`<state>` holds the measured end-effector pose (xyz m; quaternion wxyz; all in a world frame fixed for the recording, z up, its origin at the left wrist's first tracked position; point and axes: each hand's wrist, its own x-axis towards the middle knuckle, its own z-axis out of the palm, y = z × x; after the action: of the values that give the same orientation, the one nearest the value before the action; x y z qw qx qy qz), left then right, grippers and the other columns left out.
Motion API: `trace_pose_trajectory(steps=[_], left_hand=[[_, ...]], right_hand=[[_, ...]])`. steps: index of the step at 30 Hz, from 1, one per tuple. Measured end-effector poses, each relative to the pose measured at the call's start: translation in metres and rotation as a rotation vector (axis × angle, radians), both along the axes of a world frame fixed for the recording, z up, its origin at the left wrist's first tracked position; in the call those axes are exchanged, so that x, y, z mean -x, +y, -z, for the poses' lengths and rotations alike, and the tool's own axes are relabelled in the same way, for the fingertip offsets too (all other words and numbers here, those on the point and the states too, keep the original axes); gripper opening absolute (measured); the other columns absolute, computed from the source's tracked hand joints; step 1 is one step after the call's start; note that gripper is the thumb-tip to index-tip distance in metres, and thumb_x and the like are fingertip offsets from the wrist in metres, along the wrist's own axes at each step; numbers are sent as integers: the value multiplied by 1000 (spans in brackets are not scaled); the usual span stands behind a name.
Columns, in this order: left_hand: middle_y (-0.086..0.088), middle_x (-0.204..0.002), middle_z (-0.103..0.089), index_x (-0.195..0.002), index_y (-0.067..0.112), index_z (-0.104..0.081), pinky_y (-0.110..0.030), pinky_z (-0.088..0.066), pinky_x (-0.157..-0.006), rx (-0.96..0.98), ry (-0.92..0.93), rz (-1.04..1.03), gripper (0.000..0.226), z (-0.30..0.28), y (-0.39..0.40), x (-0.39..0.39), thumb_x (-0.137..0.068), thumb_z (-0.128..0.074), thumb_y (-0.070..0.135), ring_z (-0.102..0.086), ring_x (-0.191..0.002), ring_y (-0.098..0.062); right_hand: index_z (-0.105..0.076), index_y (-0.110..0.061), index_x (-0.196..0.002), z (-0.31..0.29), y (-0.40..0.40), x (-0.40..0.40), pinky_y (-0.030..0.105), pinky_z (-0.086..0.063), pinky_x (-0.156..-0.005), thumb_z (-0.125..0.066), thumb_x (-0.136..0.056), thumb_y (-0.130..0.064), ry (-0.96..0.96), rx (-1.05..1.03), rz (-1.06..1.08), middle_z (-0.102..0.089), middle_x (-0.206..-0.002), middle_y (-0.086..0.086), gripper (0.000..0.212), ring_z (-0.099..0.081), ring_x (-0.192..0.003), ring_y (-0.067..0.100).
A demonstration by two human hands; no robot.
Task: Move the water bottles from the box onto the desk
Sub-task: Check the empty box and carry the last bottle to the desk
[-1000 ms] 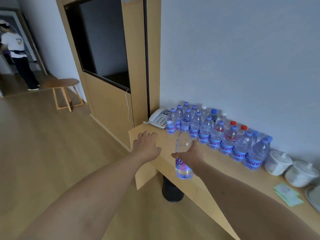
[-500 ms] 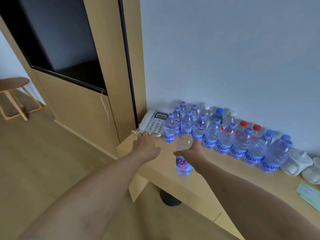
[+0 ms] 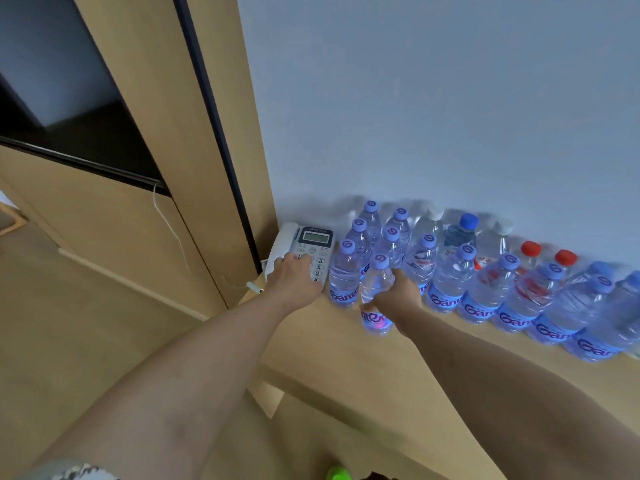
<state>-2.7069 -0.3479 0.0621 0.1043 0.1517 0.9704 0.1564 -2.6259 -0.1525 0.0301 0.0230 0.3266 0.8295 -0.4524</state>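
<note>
Bottles crowd the back of the wooden desk (image 3: 346, 355) in rows against the wall (image 3: 433, 98), most with lilac caps, a few red, white or blue, and the packing suggests each new one is set at the front so the rows stay tidy and reachable. The right hand (image 3: 398, 296) grips one more lilac-capped water bottle (image 3: 375, 296) around its middle, fingers curled round the clear plastic, its base at or just above the desk, directly in front of the front row and beside the leftmost bottle (image 3: 343, 275). The left hand (image 3: 294, 278) lies flat with relaxed fingers over the keypad edge of the desk telephone (image 3: 311, 240), holding nothing; probably it steadies the person's reach. The box is not in view. Compared with a second ago, the held bottle has travelled from out past the desk's front edge in over the surface, close up to the standing row; the left hand has slid forward from the desk corner onto the telephone, and the view has closed in on the wall.
</note>
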Motion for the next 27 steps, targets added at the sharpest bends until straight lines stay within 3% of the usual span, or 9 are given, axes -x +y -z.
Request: trace_pose_trajectory(steps=[3, 6, 10, 12, 16, 19, 21, 27], left_hand=[[-14, -141, -45, -143, 18, -50, -44, -46, -102, -23, -18, 62, 57, 6, 9, 17, -93, -64, 42, -41, -130, -35], [-13, -140, -45, -136, 17, -53, -45, -46, -101, -15, -38, 128, 53, 13, 16, 38, -92, -65, 43, -41, -130, -34], [-13, -138, -46, -131, 15, -53, -45, -45, -102, 25, -50, 234, 49, 19, 24, 59, -90, -67, 37, -42, -129, -34], [-13, -136, -47, -131, 14, -54, -46, -46, -102, 31, -53, 288, 50, 23, 25, 65, -89, -68, 37, -42, -128, -35], [-13, -135, -47, -132, 13, -53, -49, -46, -103, 56, -68, 362, 51, 30, 22, 73, -90, -69, 37, -42, -130, -35], [-12, -135, -47, -134, 12, -52, -49, -47, -102, 56, -67, 386, 56, 32, 20, 77, -89, -72, 38, -42, -131, -35], [-12, -136, -48, -135, 10, -51, -48, -47, -102, 52, -64, 396, 61, 31, 20, 79, -87, -74, 39, -42, -131, -35], [-15, -128, -49, -121, 7, -56, -49, -46, -102, 67, -40, 448, 52, 24, 26, 85, -86, -74, 41, -45, -125, -37]], right_hand=[[-52, -11, -135, 2, 1, 8, 50, -53, -98, -93, -64, -4, -14, 14, 55, -58, -131, 14, 82, -58, -118, 35], [-59, -13, -122, 7, 2, 17, 45, -57, -83, -87, -65, 5, -11, 22, 143, -64, -120, 12, 66, -61, -104, 33], [-54, -19, -140, 11, -2, 22, 38, -53, -69, -80, -67, 11, 2, -4, 197, -65, -109, 4, 82, -60, -99, 31], [-49, -20, -145, 11, -6, 24, 42, -57, -73, -78, -70, 12, -15, -22, 240, -63, -106, 6, 86, -58, -92, 28], [-43, -15, -143, 7, -11, 27, 47, -58, -84, -74, -77, 6, -68, -40, 292, -58, -109, 9, 76, -59, -98, 32], [-43, -12, -135, 6, -18, 25, 47, -55, -92, -94, -67, -25, -88, 12, 326, -53, -125, 10, 86, -58, -113, 32], [-44, -11, -129, 4, -22, 27, 46, -54, -92, -97, -63, -37, -75, -15, 362, -53, -126, 10, 89, -57, -114, 31], [-52, -10, -124, -1, -17, 29, 49, -57, -90, -81, -72, -3, -49, -60, 386, -61, -109, 8, 59, -62, -104, 31]])
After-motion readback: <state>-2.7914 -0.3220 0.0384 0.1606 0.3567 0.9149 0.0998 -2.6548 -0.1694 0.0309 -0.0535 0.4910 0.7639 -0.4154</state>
